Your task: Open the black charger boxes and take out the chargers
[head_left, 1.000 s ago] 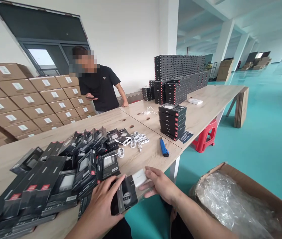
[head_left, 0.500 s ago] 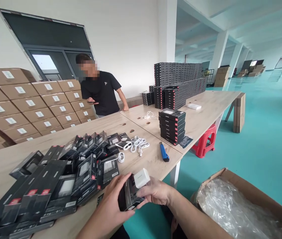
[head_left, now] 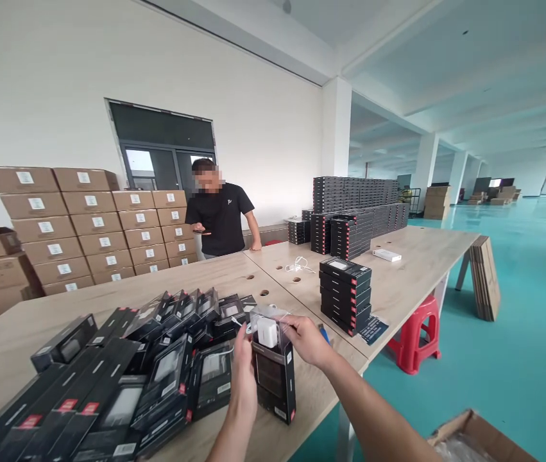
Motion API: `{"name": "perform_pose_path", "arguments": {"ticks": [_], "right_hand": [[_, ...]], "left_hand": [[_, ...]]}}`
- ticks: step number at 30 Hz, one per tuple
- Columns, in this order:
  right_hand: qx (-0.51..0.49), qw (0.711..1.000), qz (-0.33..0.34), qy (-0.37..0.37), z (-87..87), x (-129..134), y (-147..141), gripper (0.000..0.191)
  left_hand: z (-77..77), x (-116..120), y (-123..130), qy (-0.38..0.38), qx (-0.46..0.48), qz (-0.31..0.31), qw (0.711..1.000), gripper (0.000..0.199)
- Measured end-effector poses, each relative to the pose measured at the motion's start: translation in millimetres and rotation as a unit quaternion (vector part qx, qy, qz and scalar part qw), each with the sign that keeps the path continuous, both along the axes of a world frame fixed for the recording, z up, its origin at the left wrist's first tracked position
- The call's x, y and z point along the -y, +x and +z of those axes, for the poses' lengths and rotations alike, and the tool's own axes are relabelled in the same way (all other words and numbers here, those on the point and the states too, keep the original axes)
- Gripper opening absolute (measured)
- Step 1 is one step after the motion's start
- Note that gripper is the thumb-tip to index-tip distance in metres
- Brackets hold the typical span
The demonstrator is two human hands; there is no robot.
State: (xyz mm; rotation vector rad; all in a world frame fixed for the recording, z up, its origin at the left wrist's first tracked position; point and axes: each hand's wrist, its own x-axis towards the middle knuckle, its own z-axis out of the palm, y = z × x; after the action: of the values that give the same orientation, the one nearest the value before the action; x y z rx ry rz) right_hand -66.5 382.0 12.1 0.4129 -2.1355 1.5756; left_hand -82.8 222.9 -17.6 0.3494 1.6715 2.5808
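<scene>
Standing upright between your two hands is a black box (head_left: 275,378), the middle of our clock, with 12 straight ahead of you. Your left hand (head_left: 244,372) is at 9 o'clock, flat along the box's side; some of its fingers are hidden, so I can't tell how tightly it holds. Your right hand (head_left: 307,339) is at 2 o'clock, pinching the clear plastic (head_left: 282,314) at the top. In that plastic, at 12 o'clock, a white block (head_left: 267,332) pokes up above the box's black front. I can't tell if the box touches the worktop (head_left: 426,247).

At 9 o'clock, near your left hand, you have a big messy heap of black boxes (head_left: 169,366). A blue tool (head_left: 324,333) peeks out behind your right wrist at 2 o'clock. Just past it is a neat stack of boxes (head_left: 344,298). Down on the floor, a brown carton (head_left: 503,436) is at 4 o'clock and a red stool (head_left: 416,337) is at 3.

Farther off, a white cord (head_left: 299,264) lies at 12 o'clock. Across from you at 11 stands a person in a black shirt (head_left: 224,218). Tall rows of black boxes (head_left: 359,215) fill 1 o'clock, and piled brown boxes (head_left: 104,237) fill 10.
</scene>
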Motion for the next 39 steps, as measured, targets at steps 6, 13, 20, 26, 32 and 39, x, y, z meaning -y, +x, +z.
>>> {"name": "perform_pose_path", "arguments": {"ticks": [6, 13, 20, 26, 32, 39], "right_hand": [[-0.003, 0.999, 0.029, -0.031, -5.4, 4, 0, 0.031], [0.029, 0.975, -0.013, -0.222, -43.3, 9, 2, 0.044], [-0.064, 0.990, -0.007, -0.123, -63.4, 11, 38, 0.023], [-0.081, 0.996, -0.039, -0.018, -54.2, 6, 38, 0.014], [-0.065, 0.990, -0.015, -0.122, -41.9, 10, 35, 0.020], [0.024, 0.993, 0.086, -0.081, -22.9, -7, 30, 0.022]], "left_hand": [[34.8, 3, -21, -0.028, 0.024, 0.027, 0.999, 0.063], [-0.4, 9, -15, -0.099, -0.034, 0.079, 0.991, 0.063], [-35.2, 18, -11, -0.170, -0.162, 0.139, 0.962, 0.046], [-39.3, 45, -15, -0.303, -0.352, 0.109, 0.879, 0.022], [-27.6, 53, -12, -0.270, -0.344, 0.075, 0.896, 0.016], [-0.5, 66, -15, -0.351, -0.352, -0.025, 0.868, 0.027]]}}
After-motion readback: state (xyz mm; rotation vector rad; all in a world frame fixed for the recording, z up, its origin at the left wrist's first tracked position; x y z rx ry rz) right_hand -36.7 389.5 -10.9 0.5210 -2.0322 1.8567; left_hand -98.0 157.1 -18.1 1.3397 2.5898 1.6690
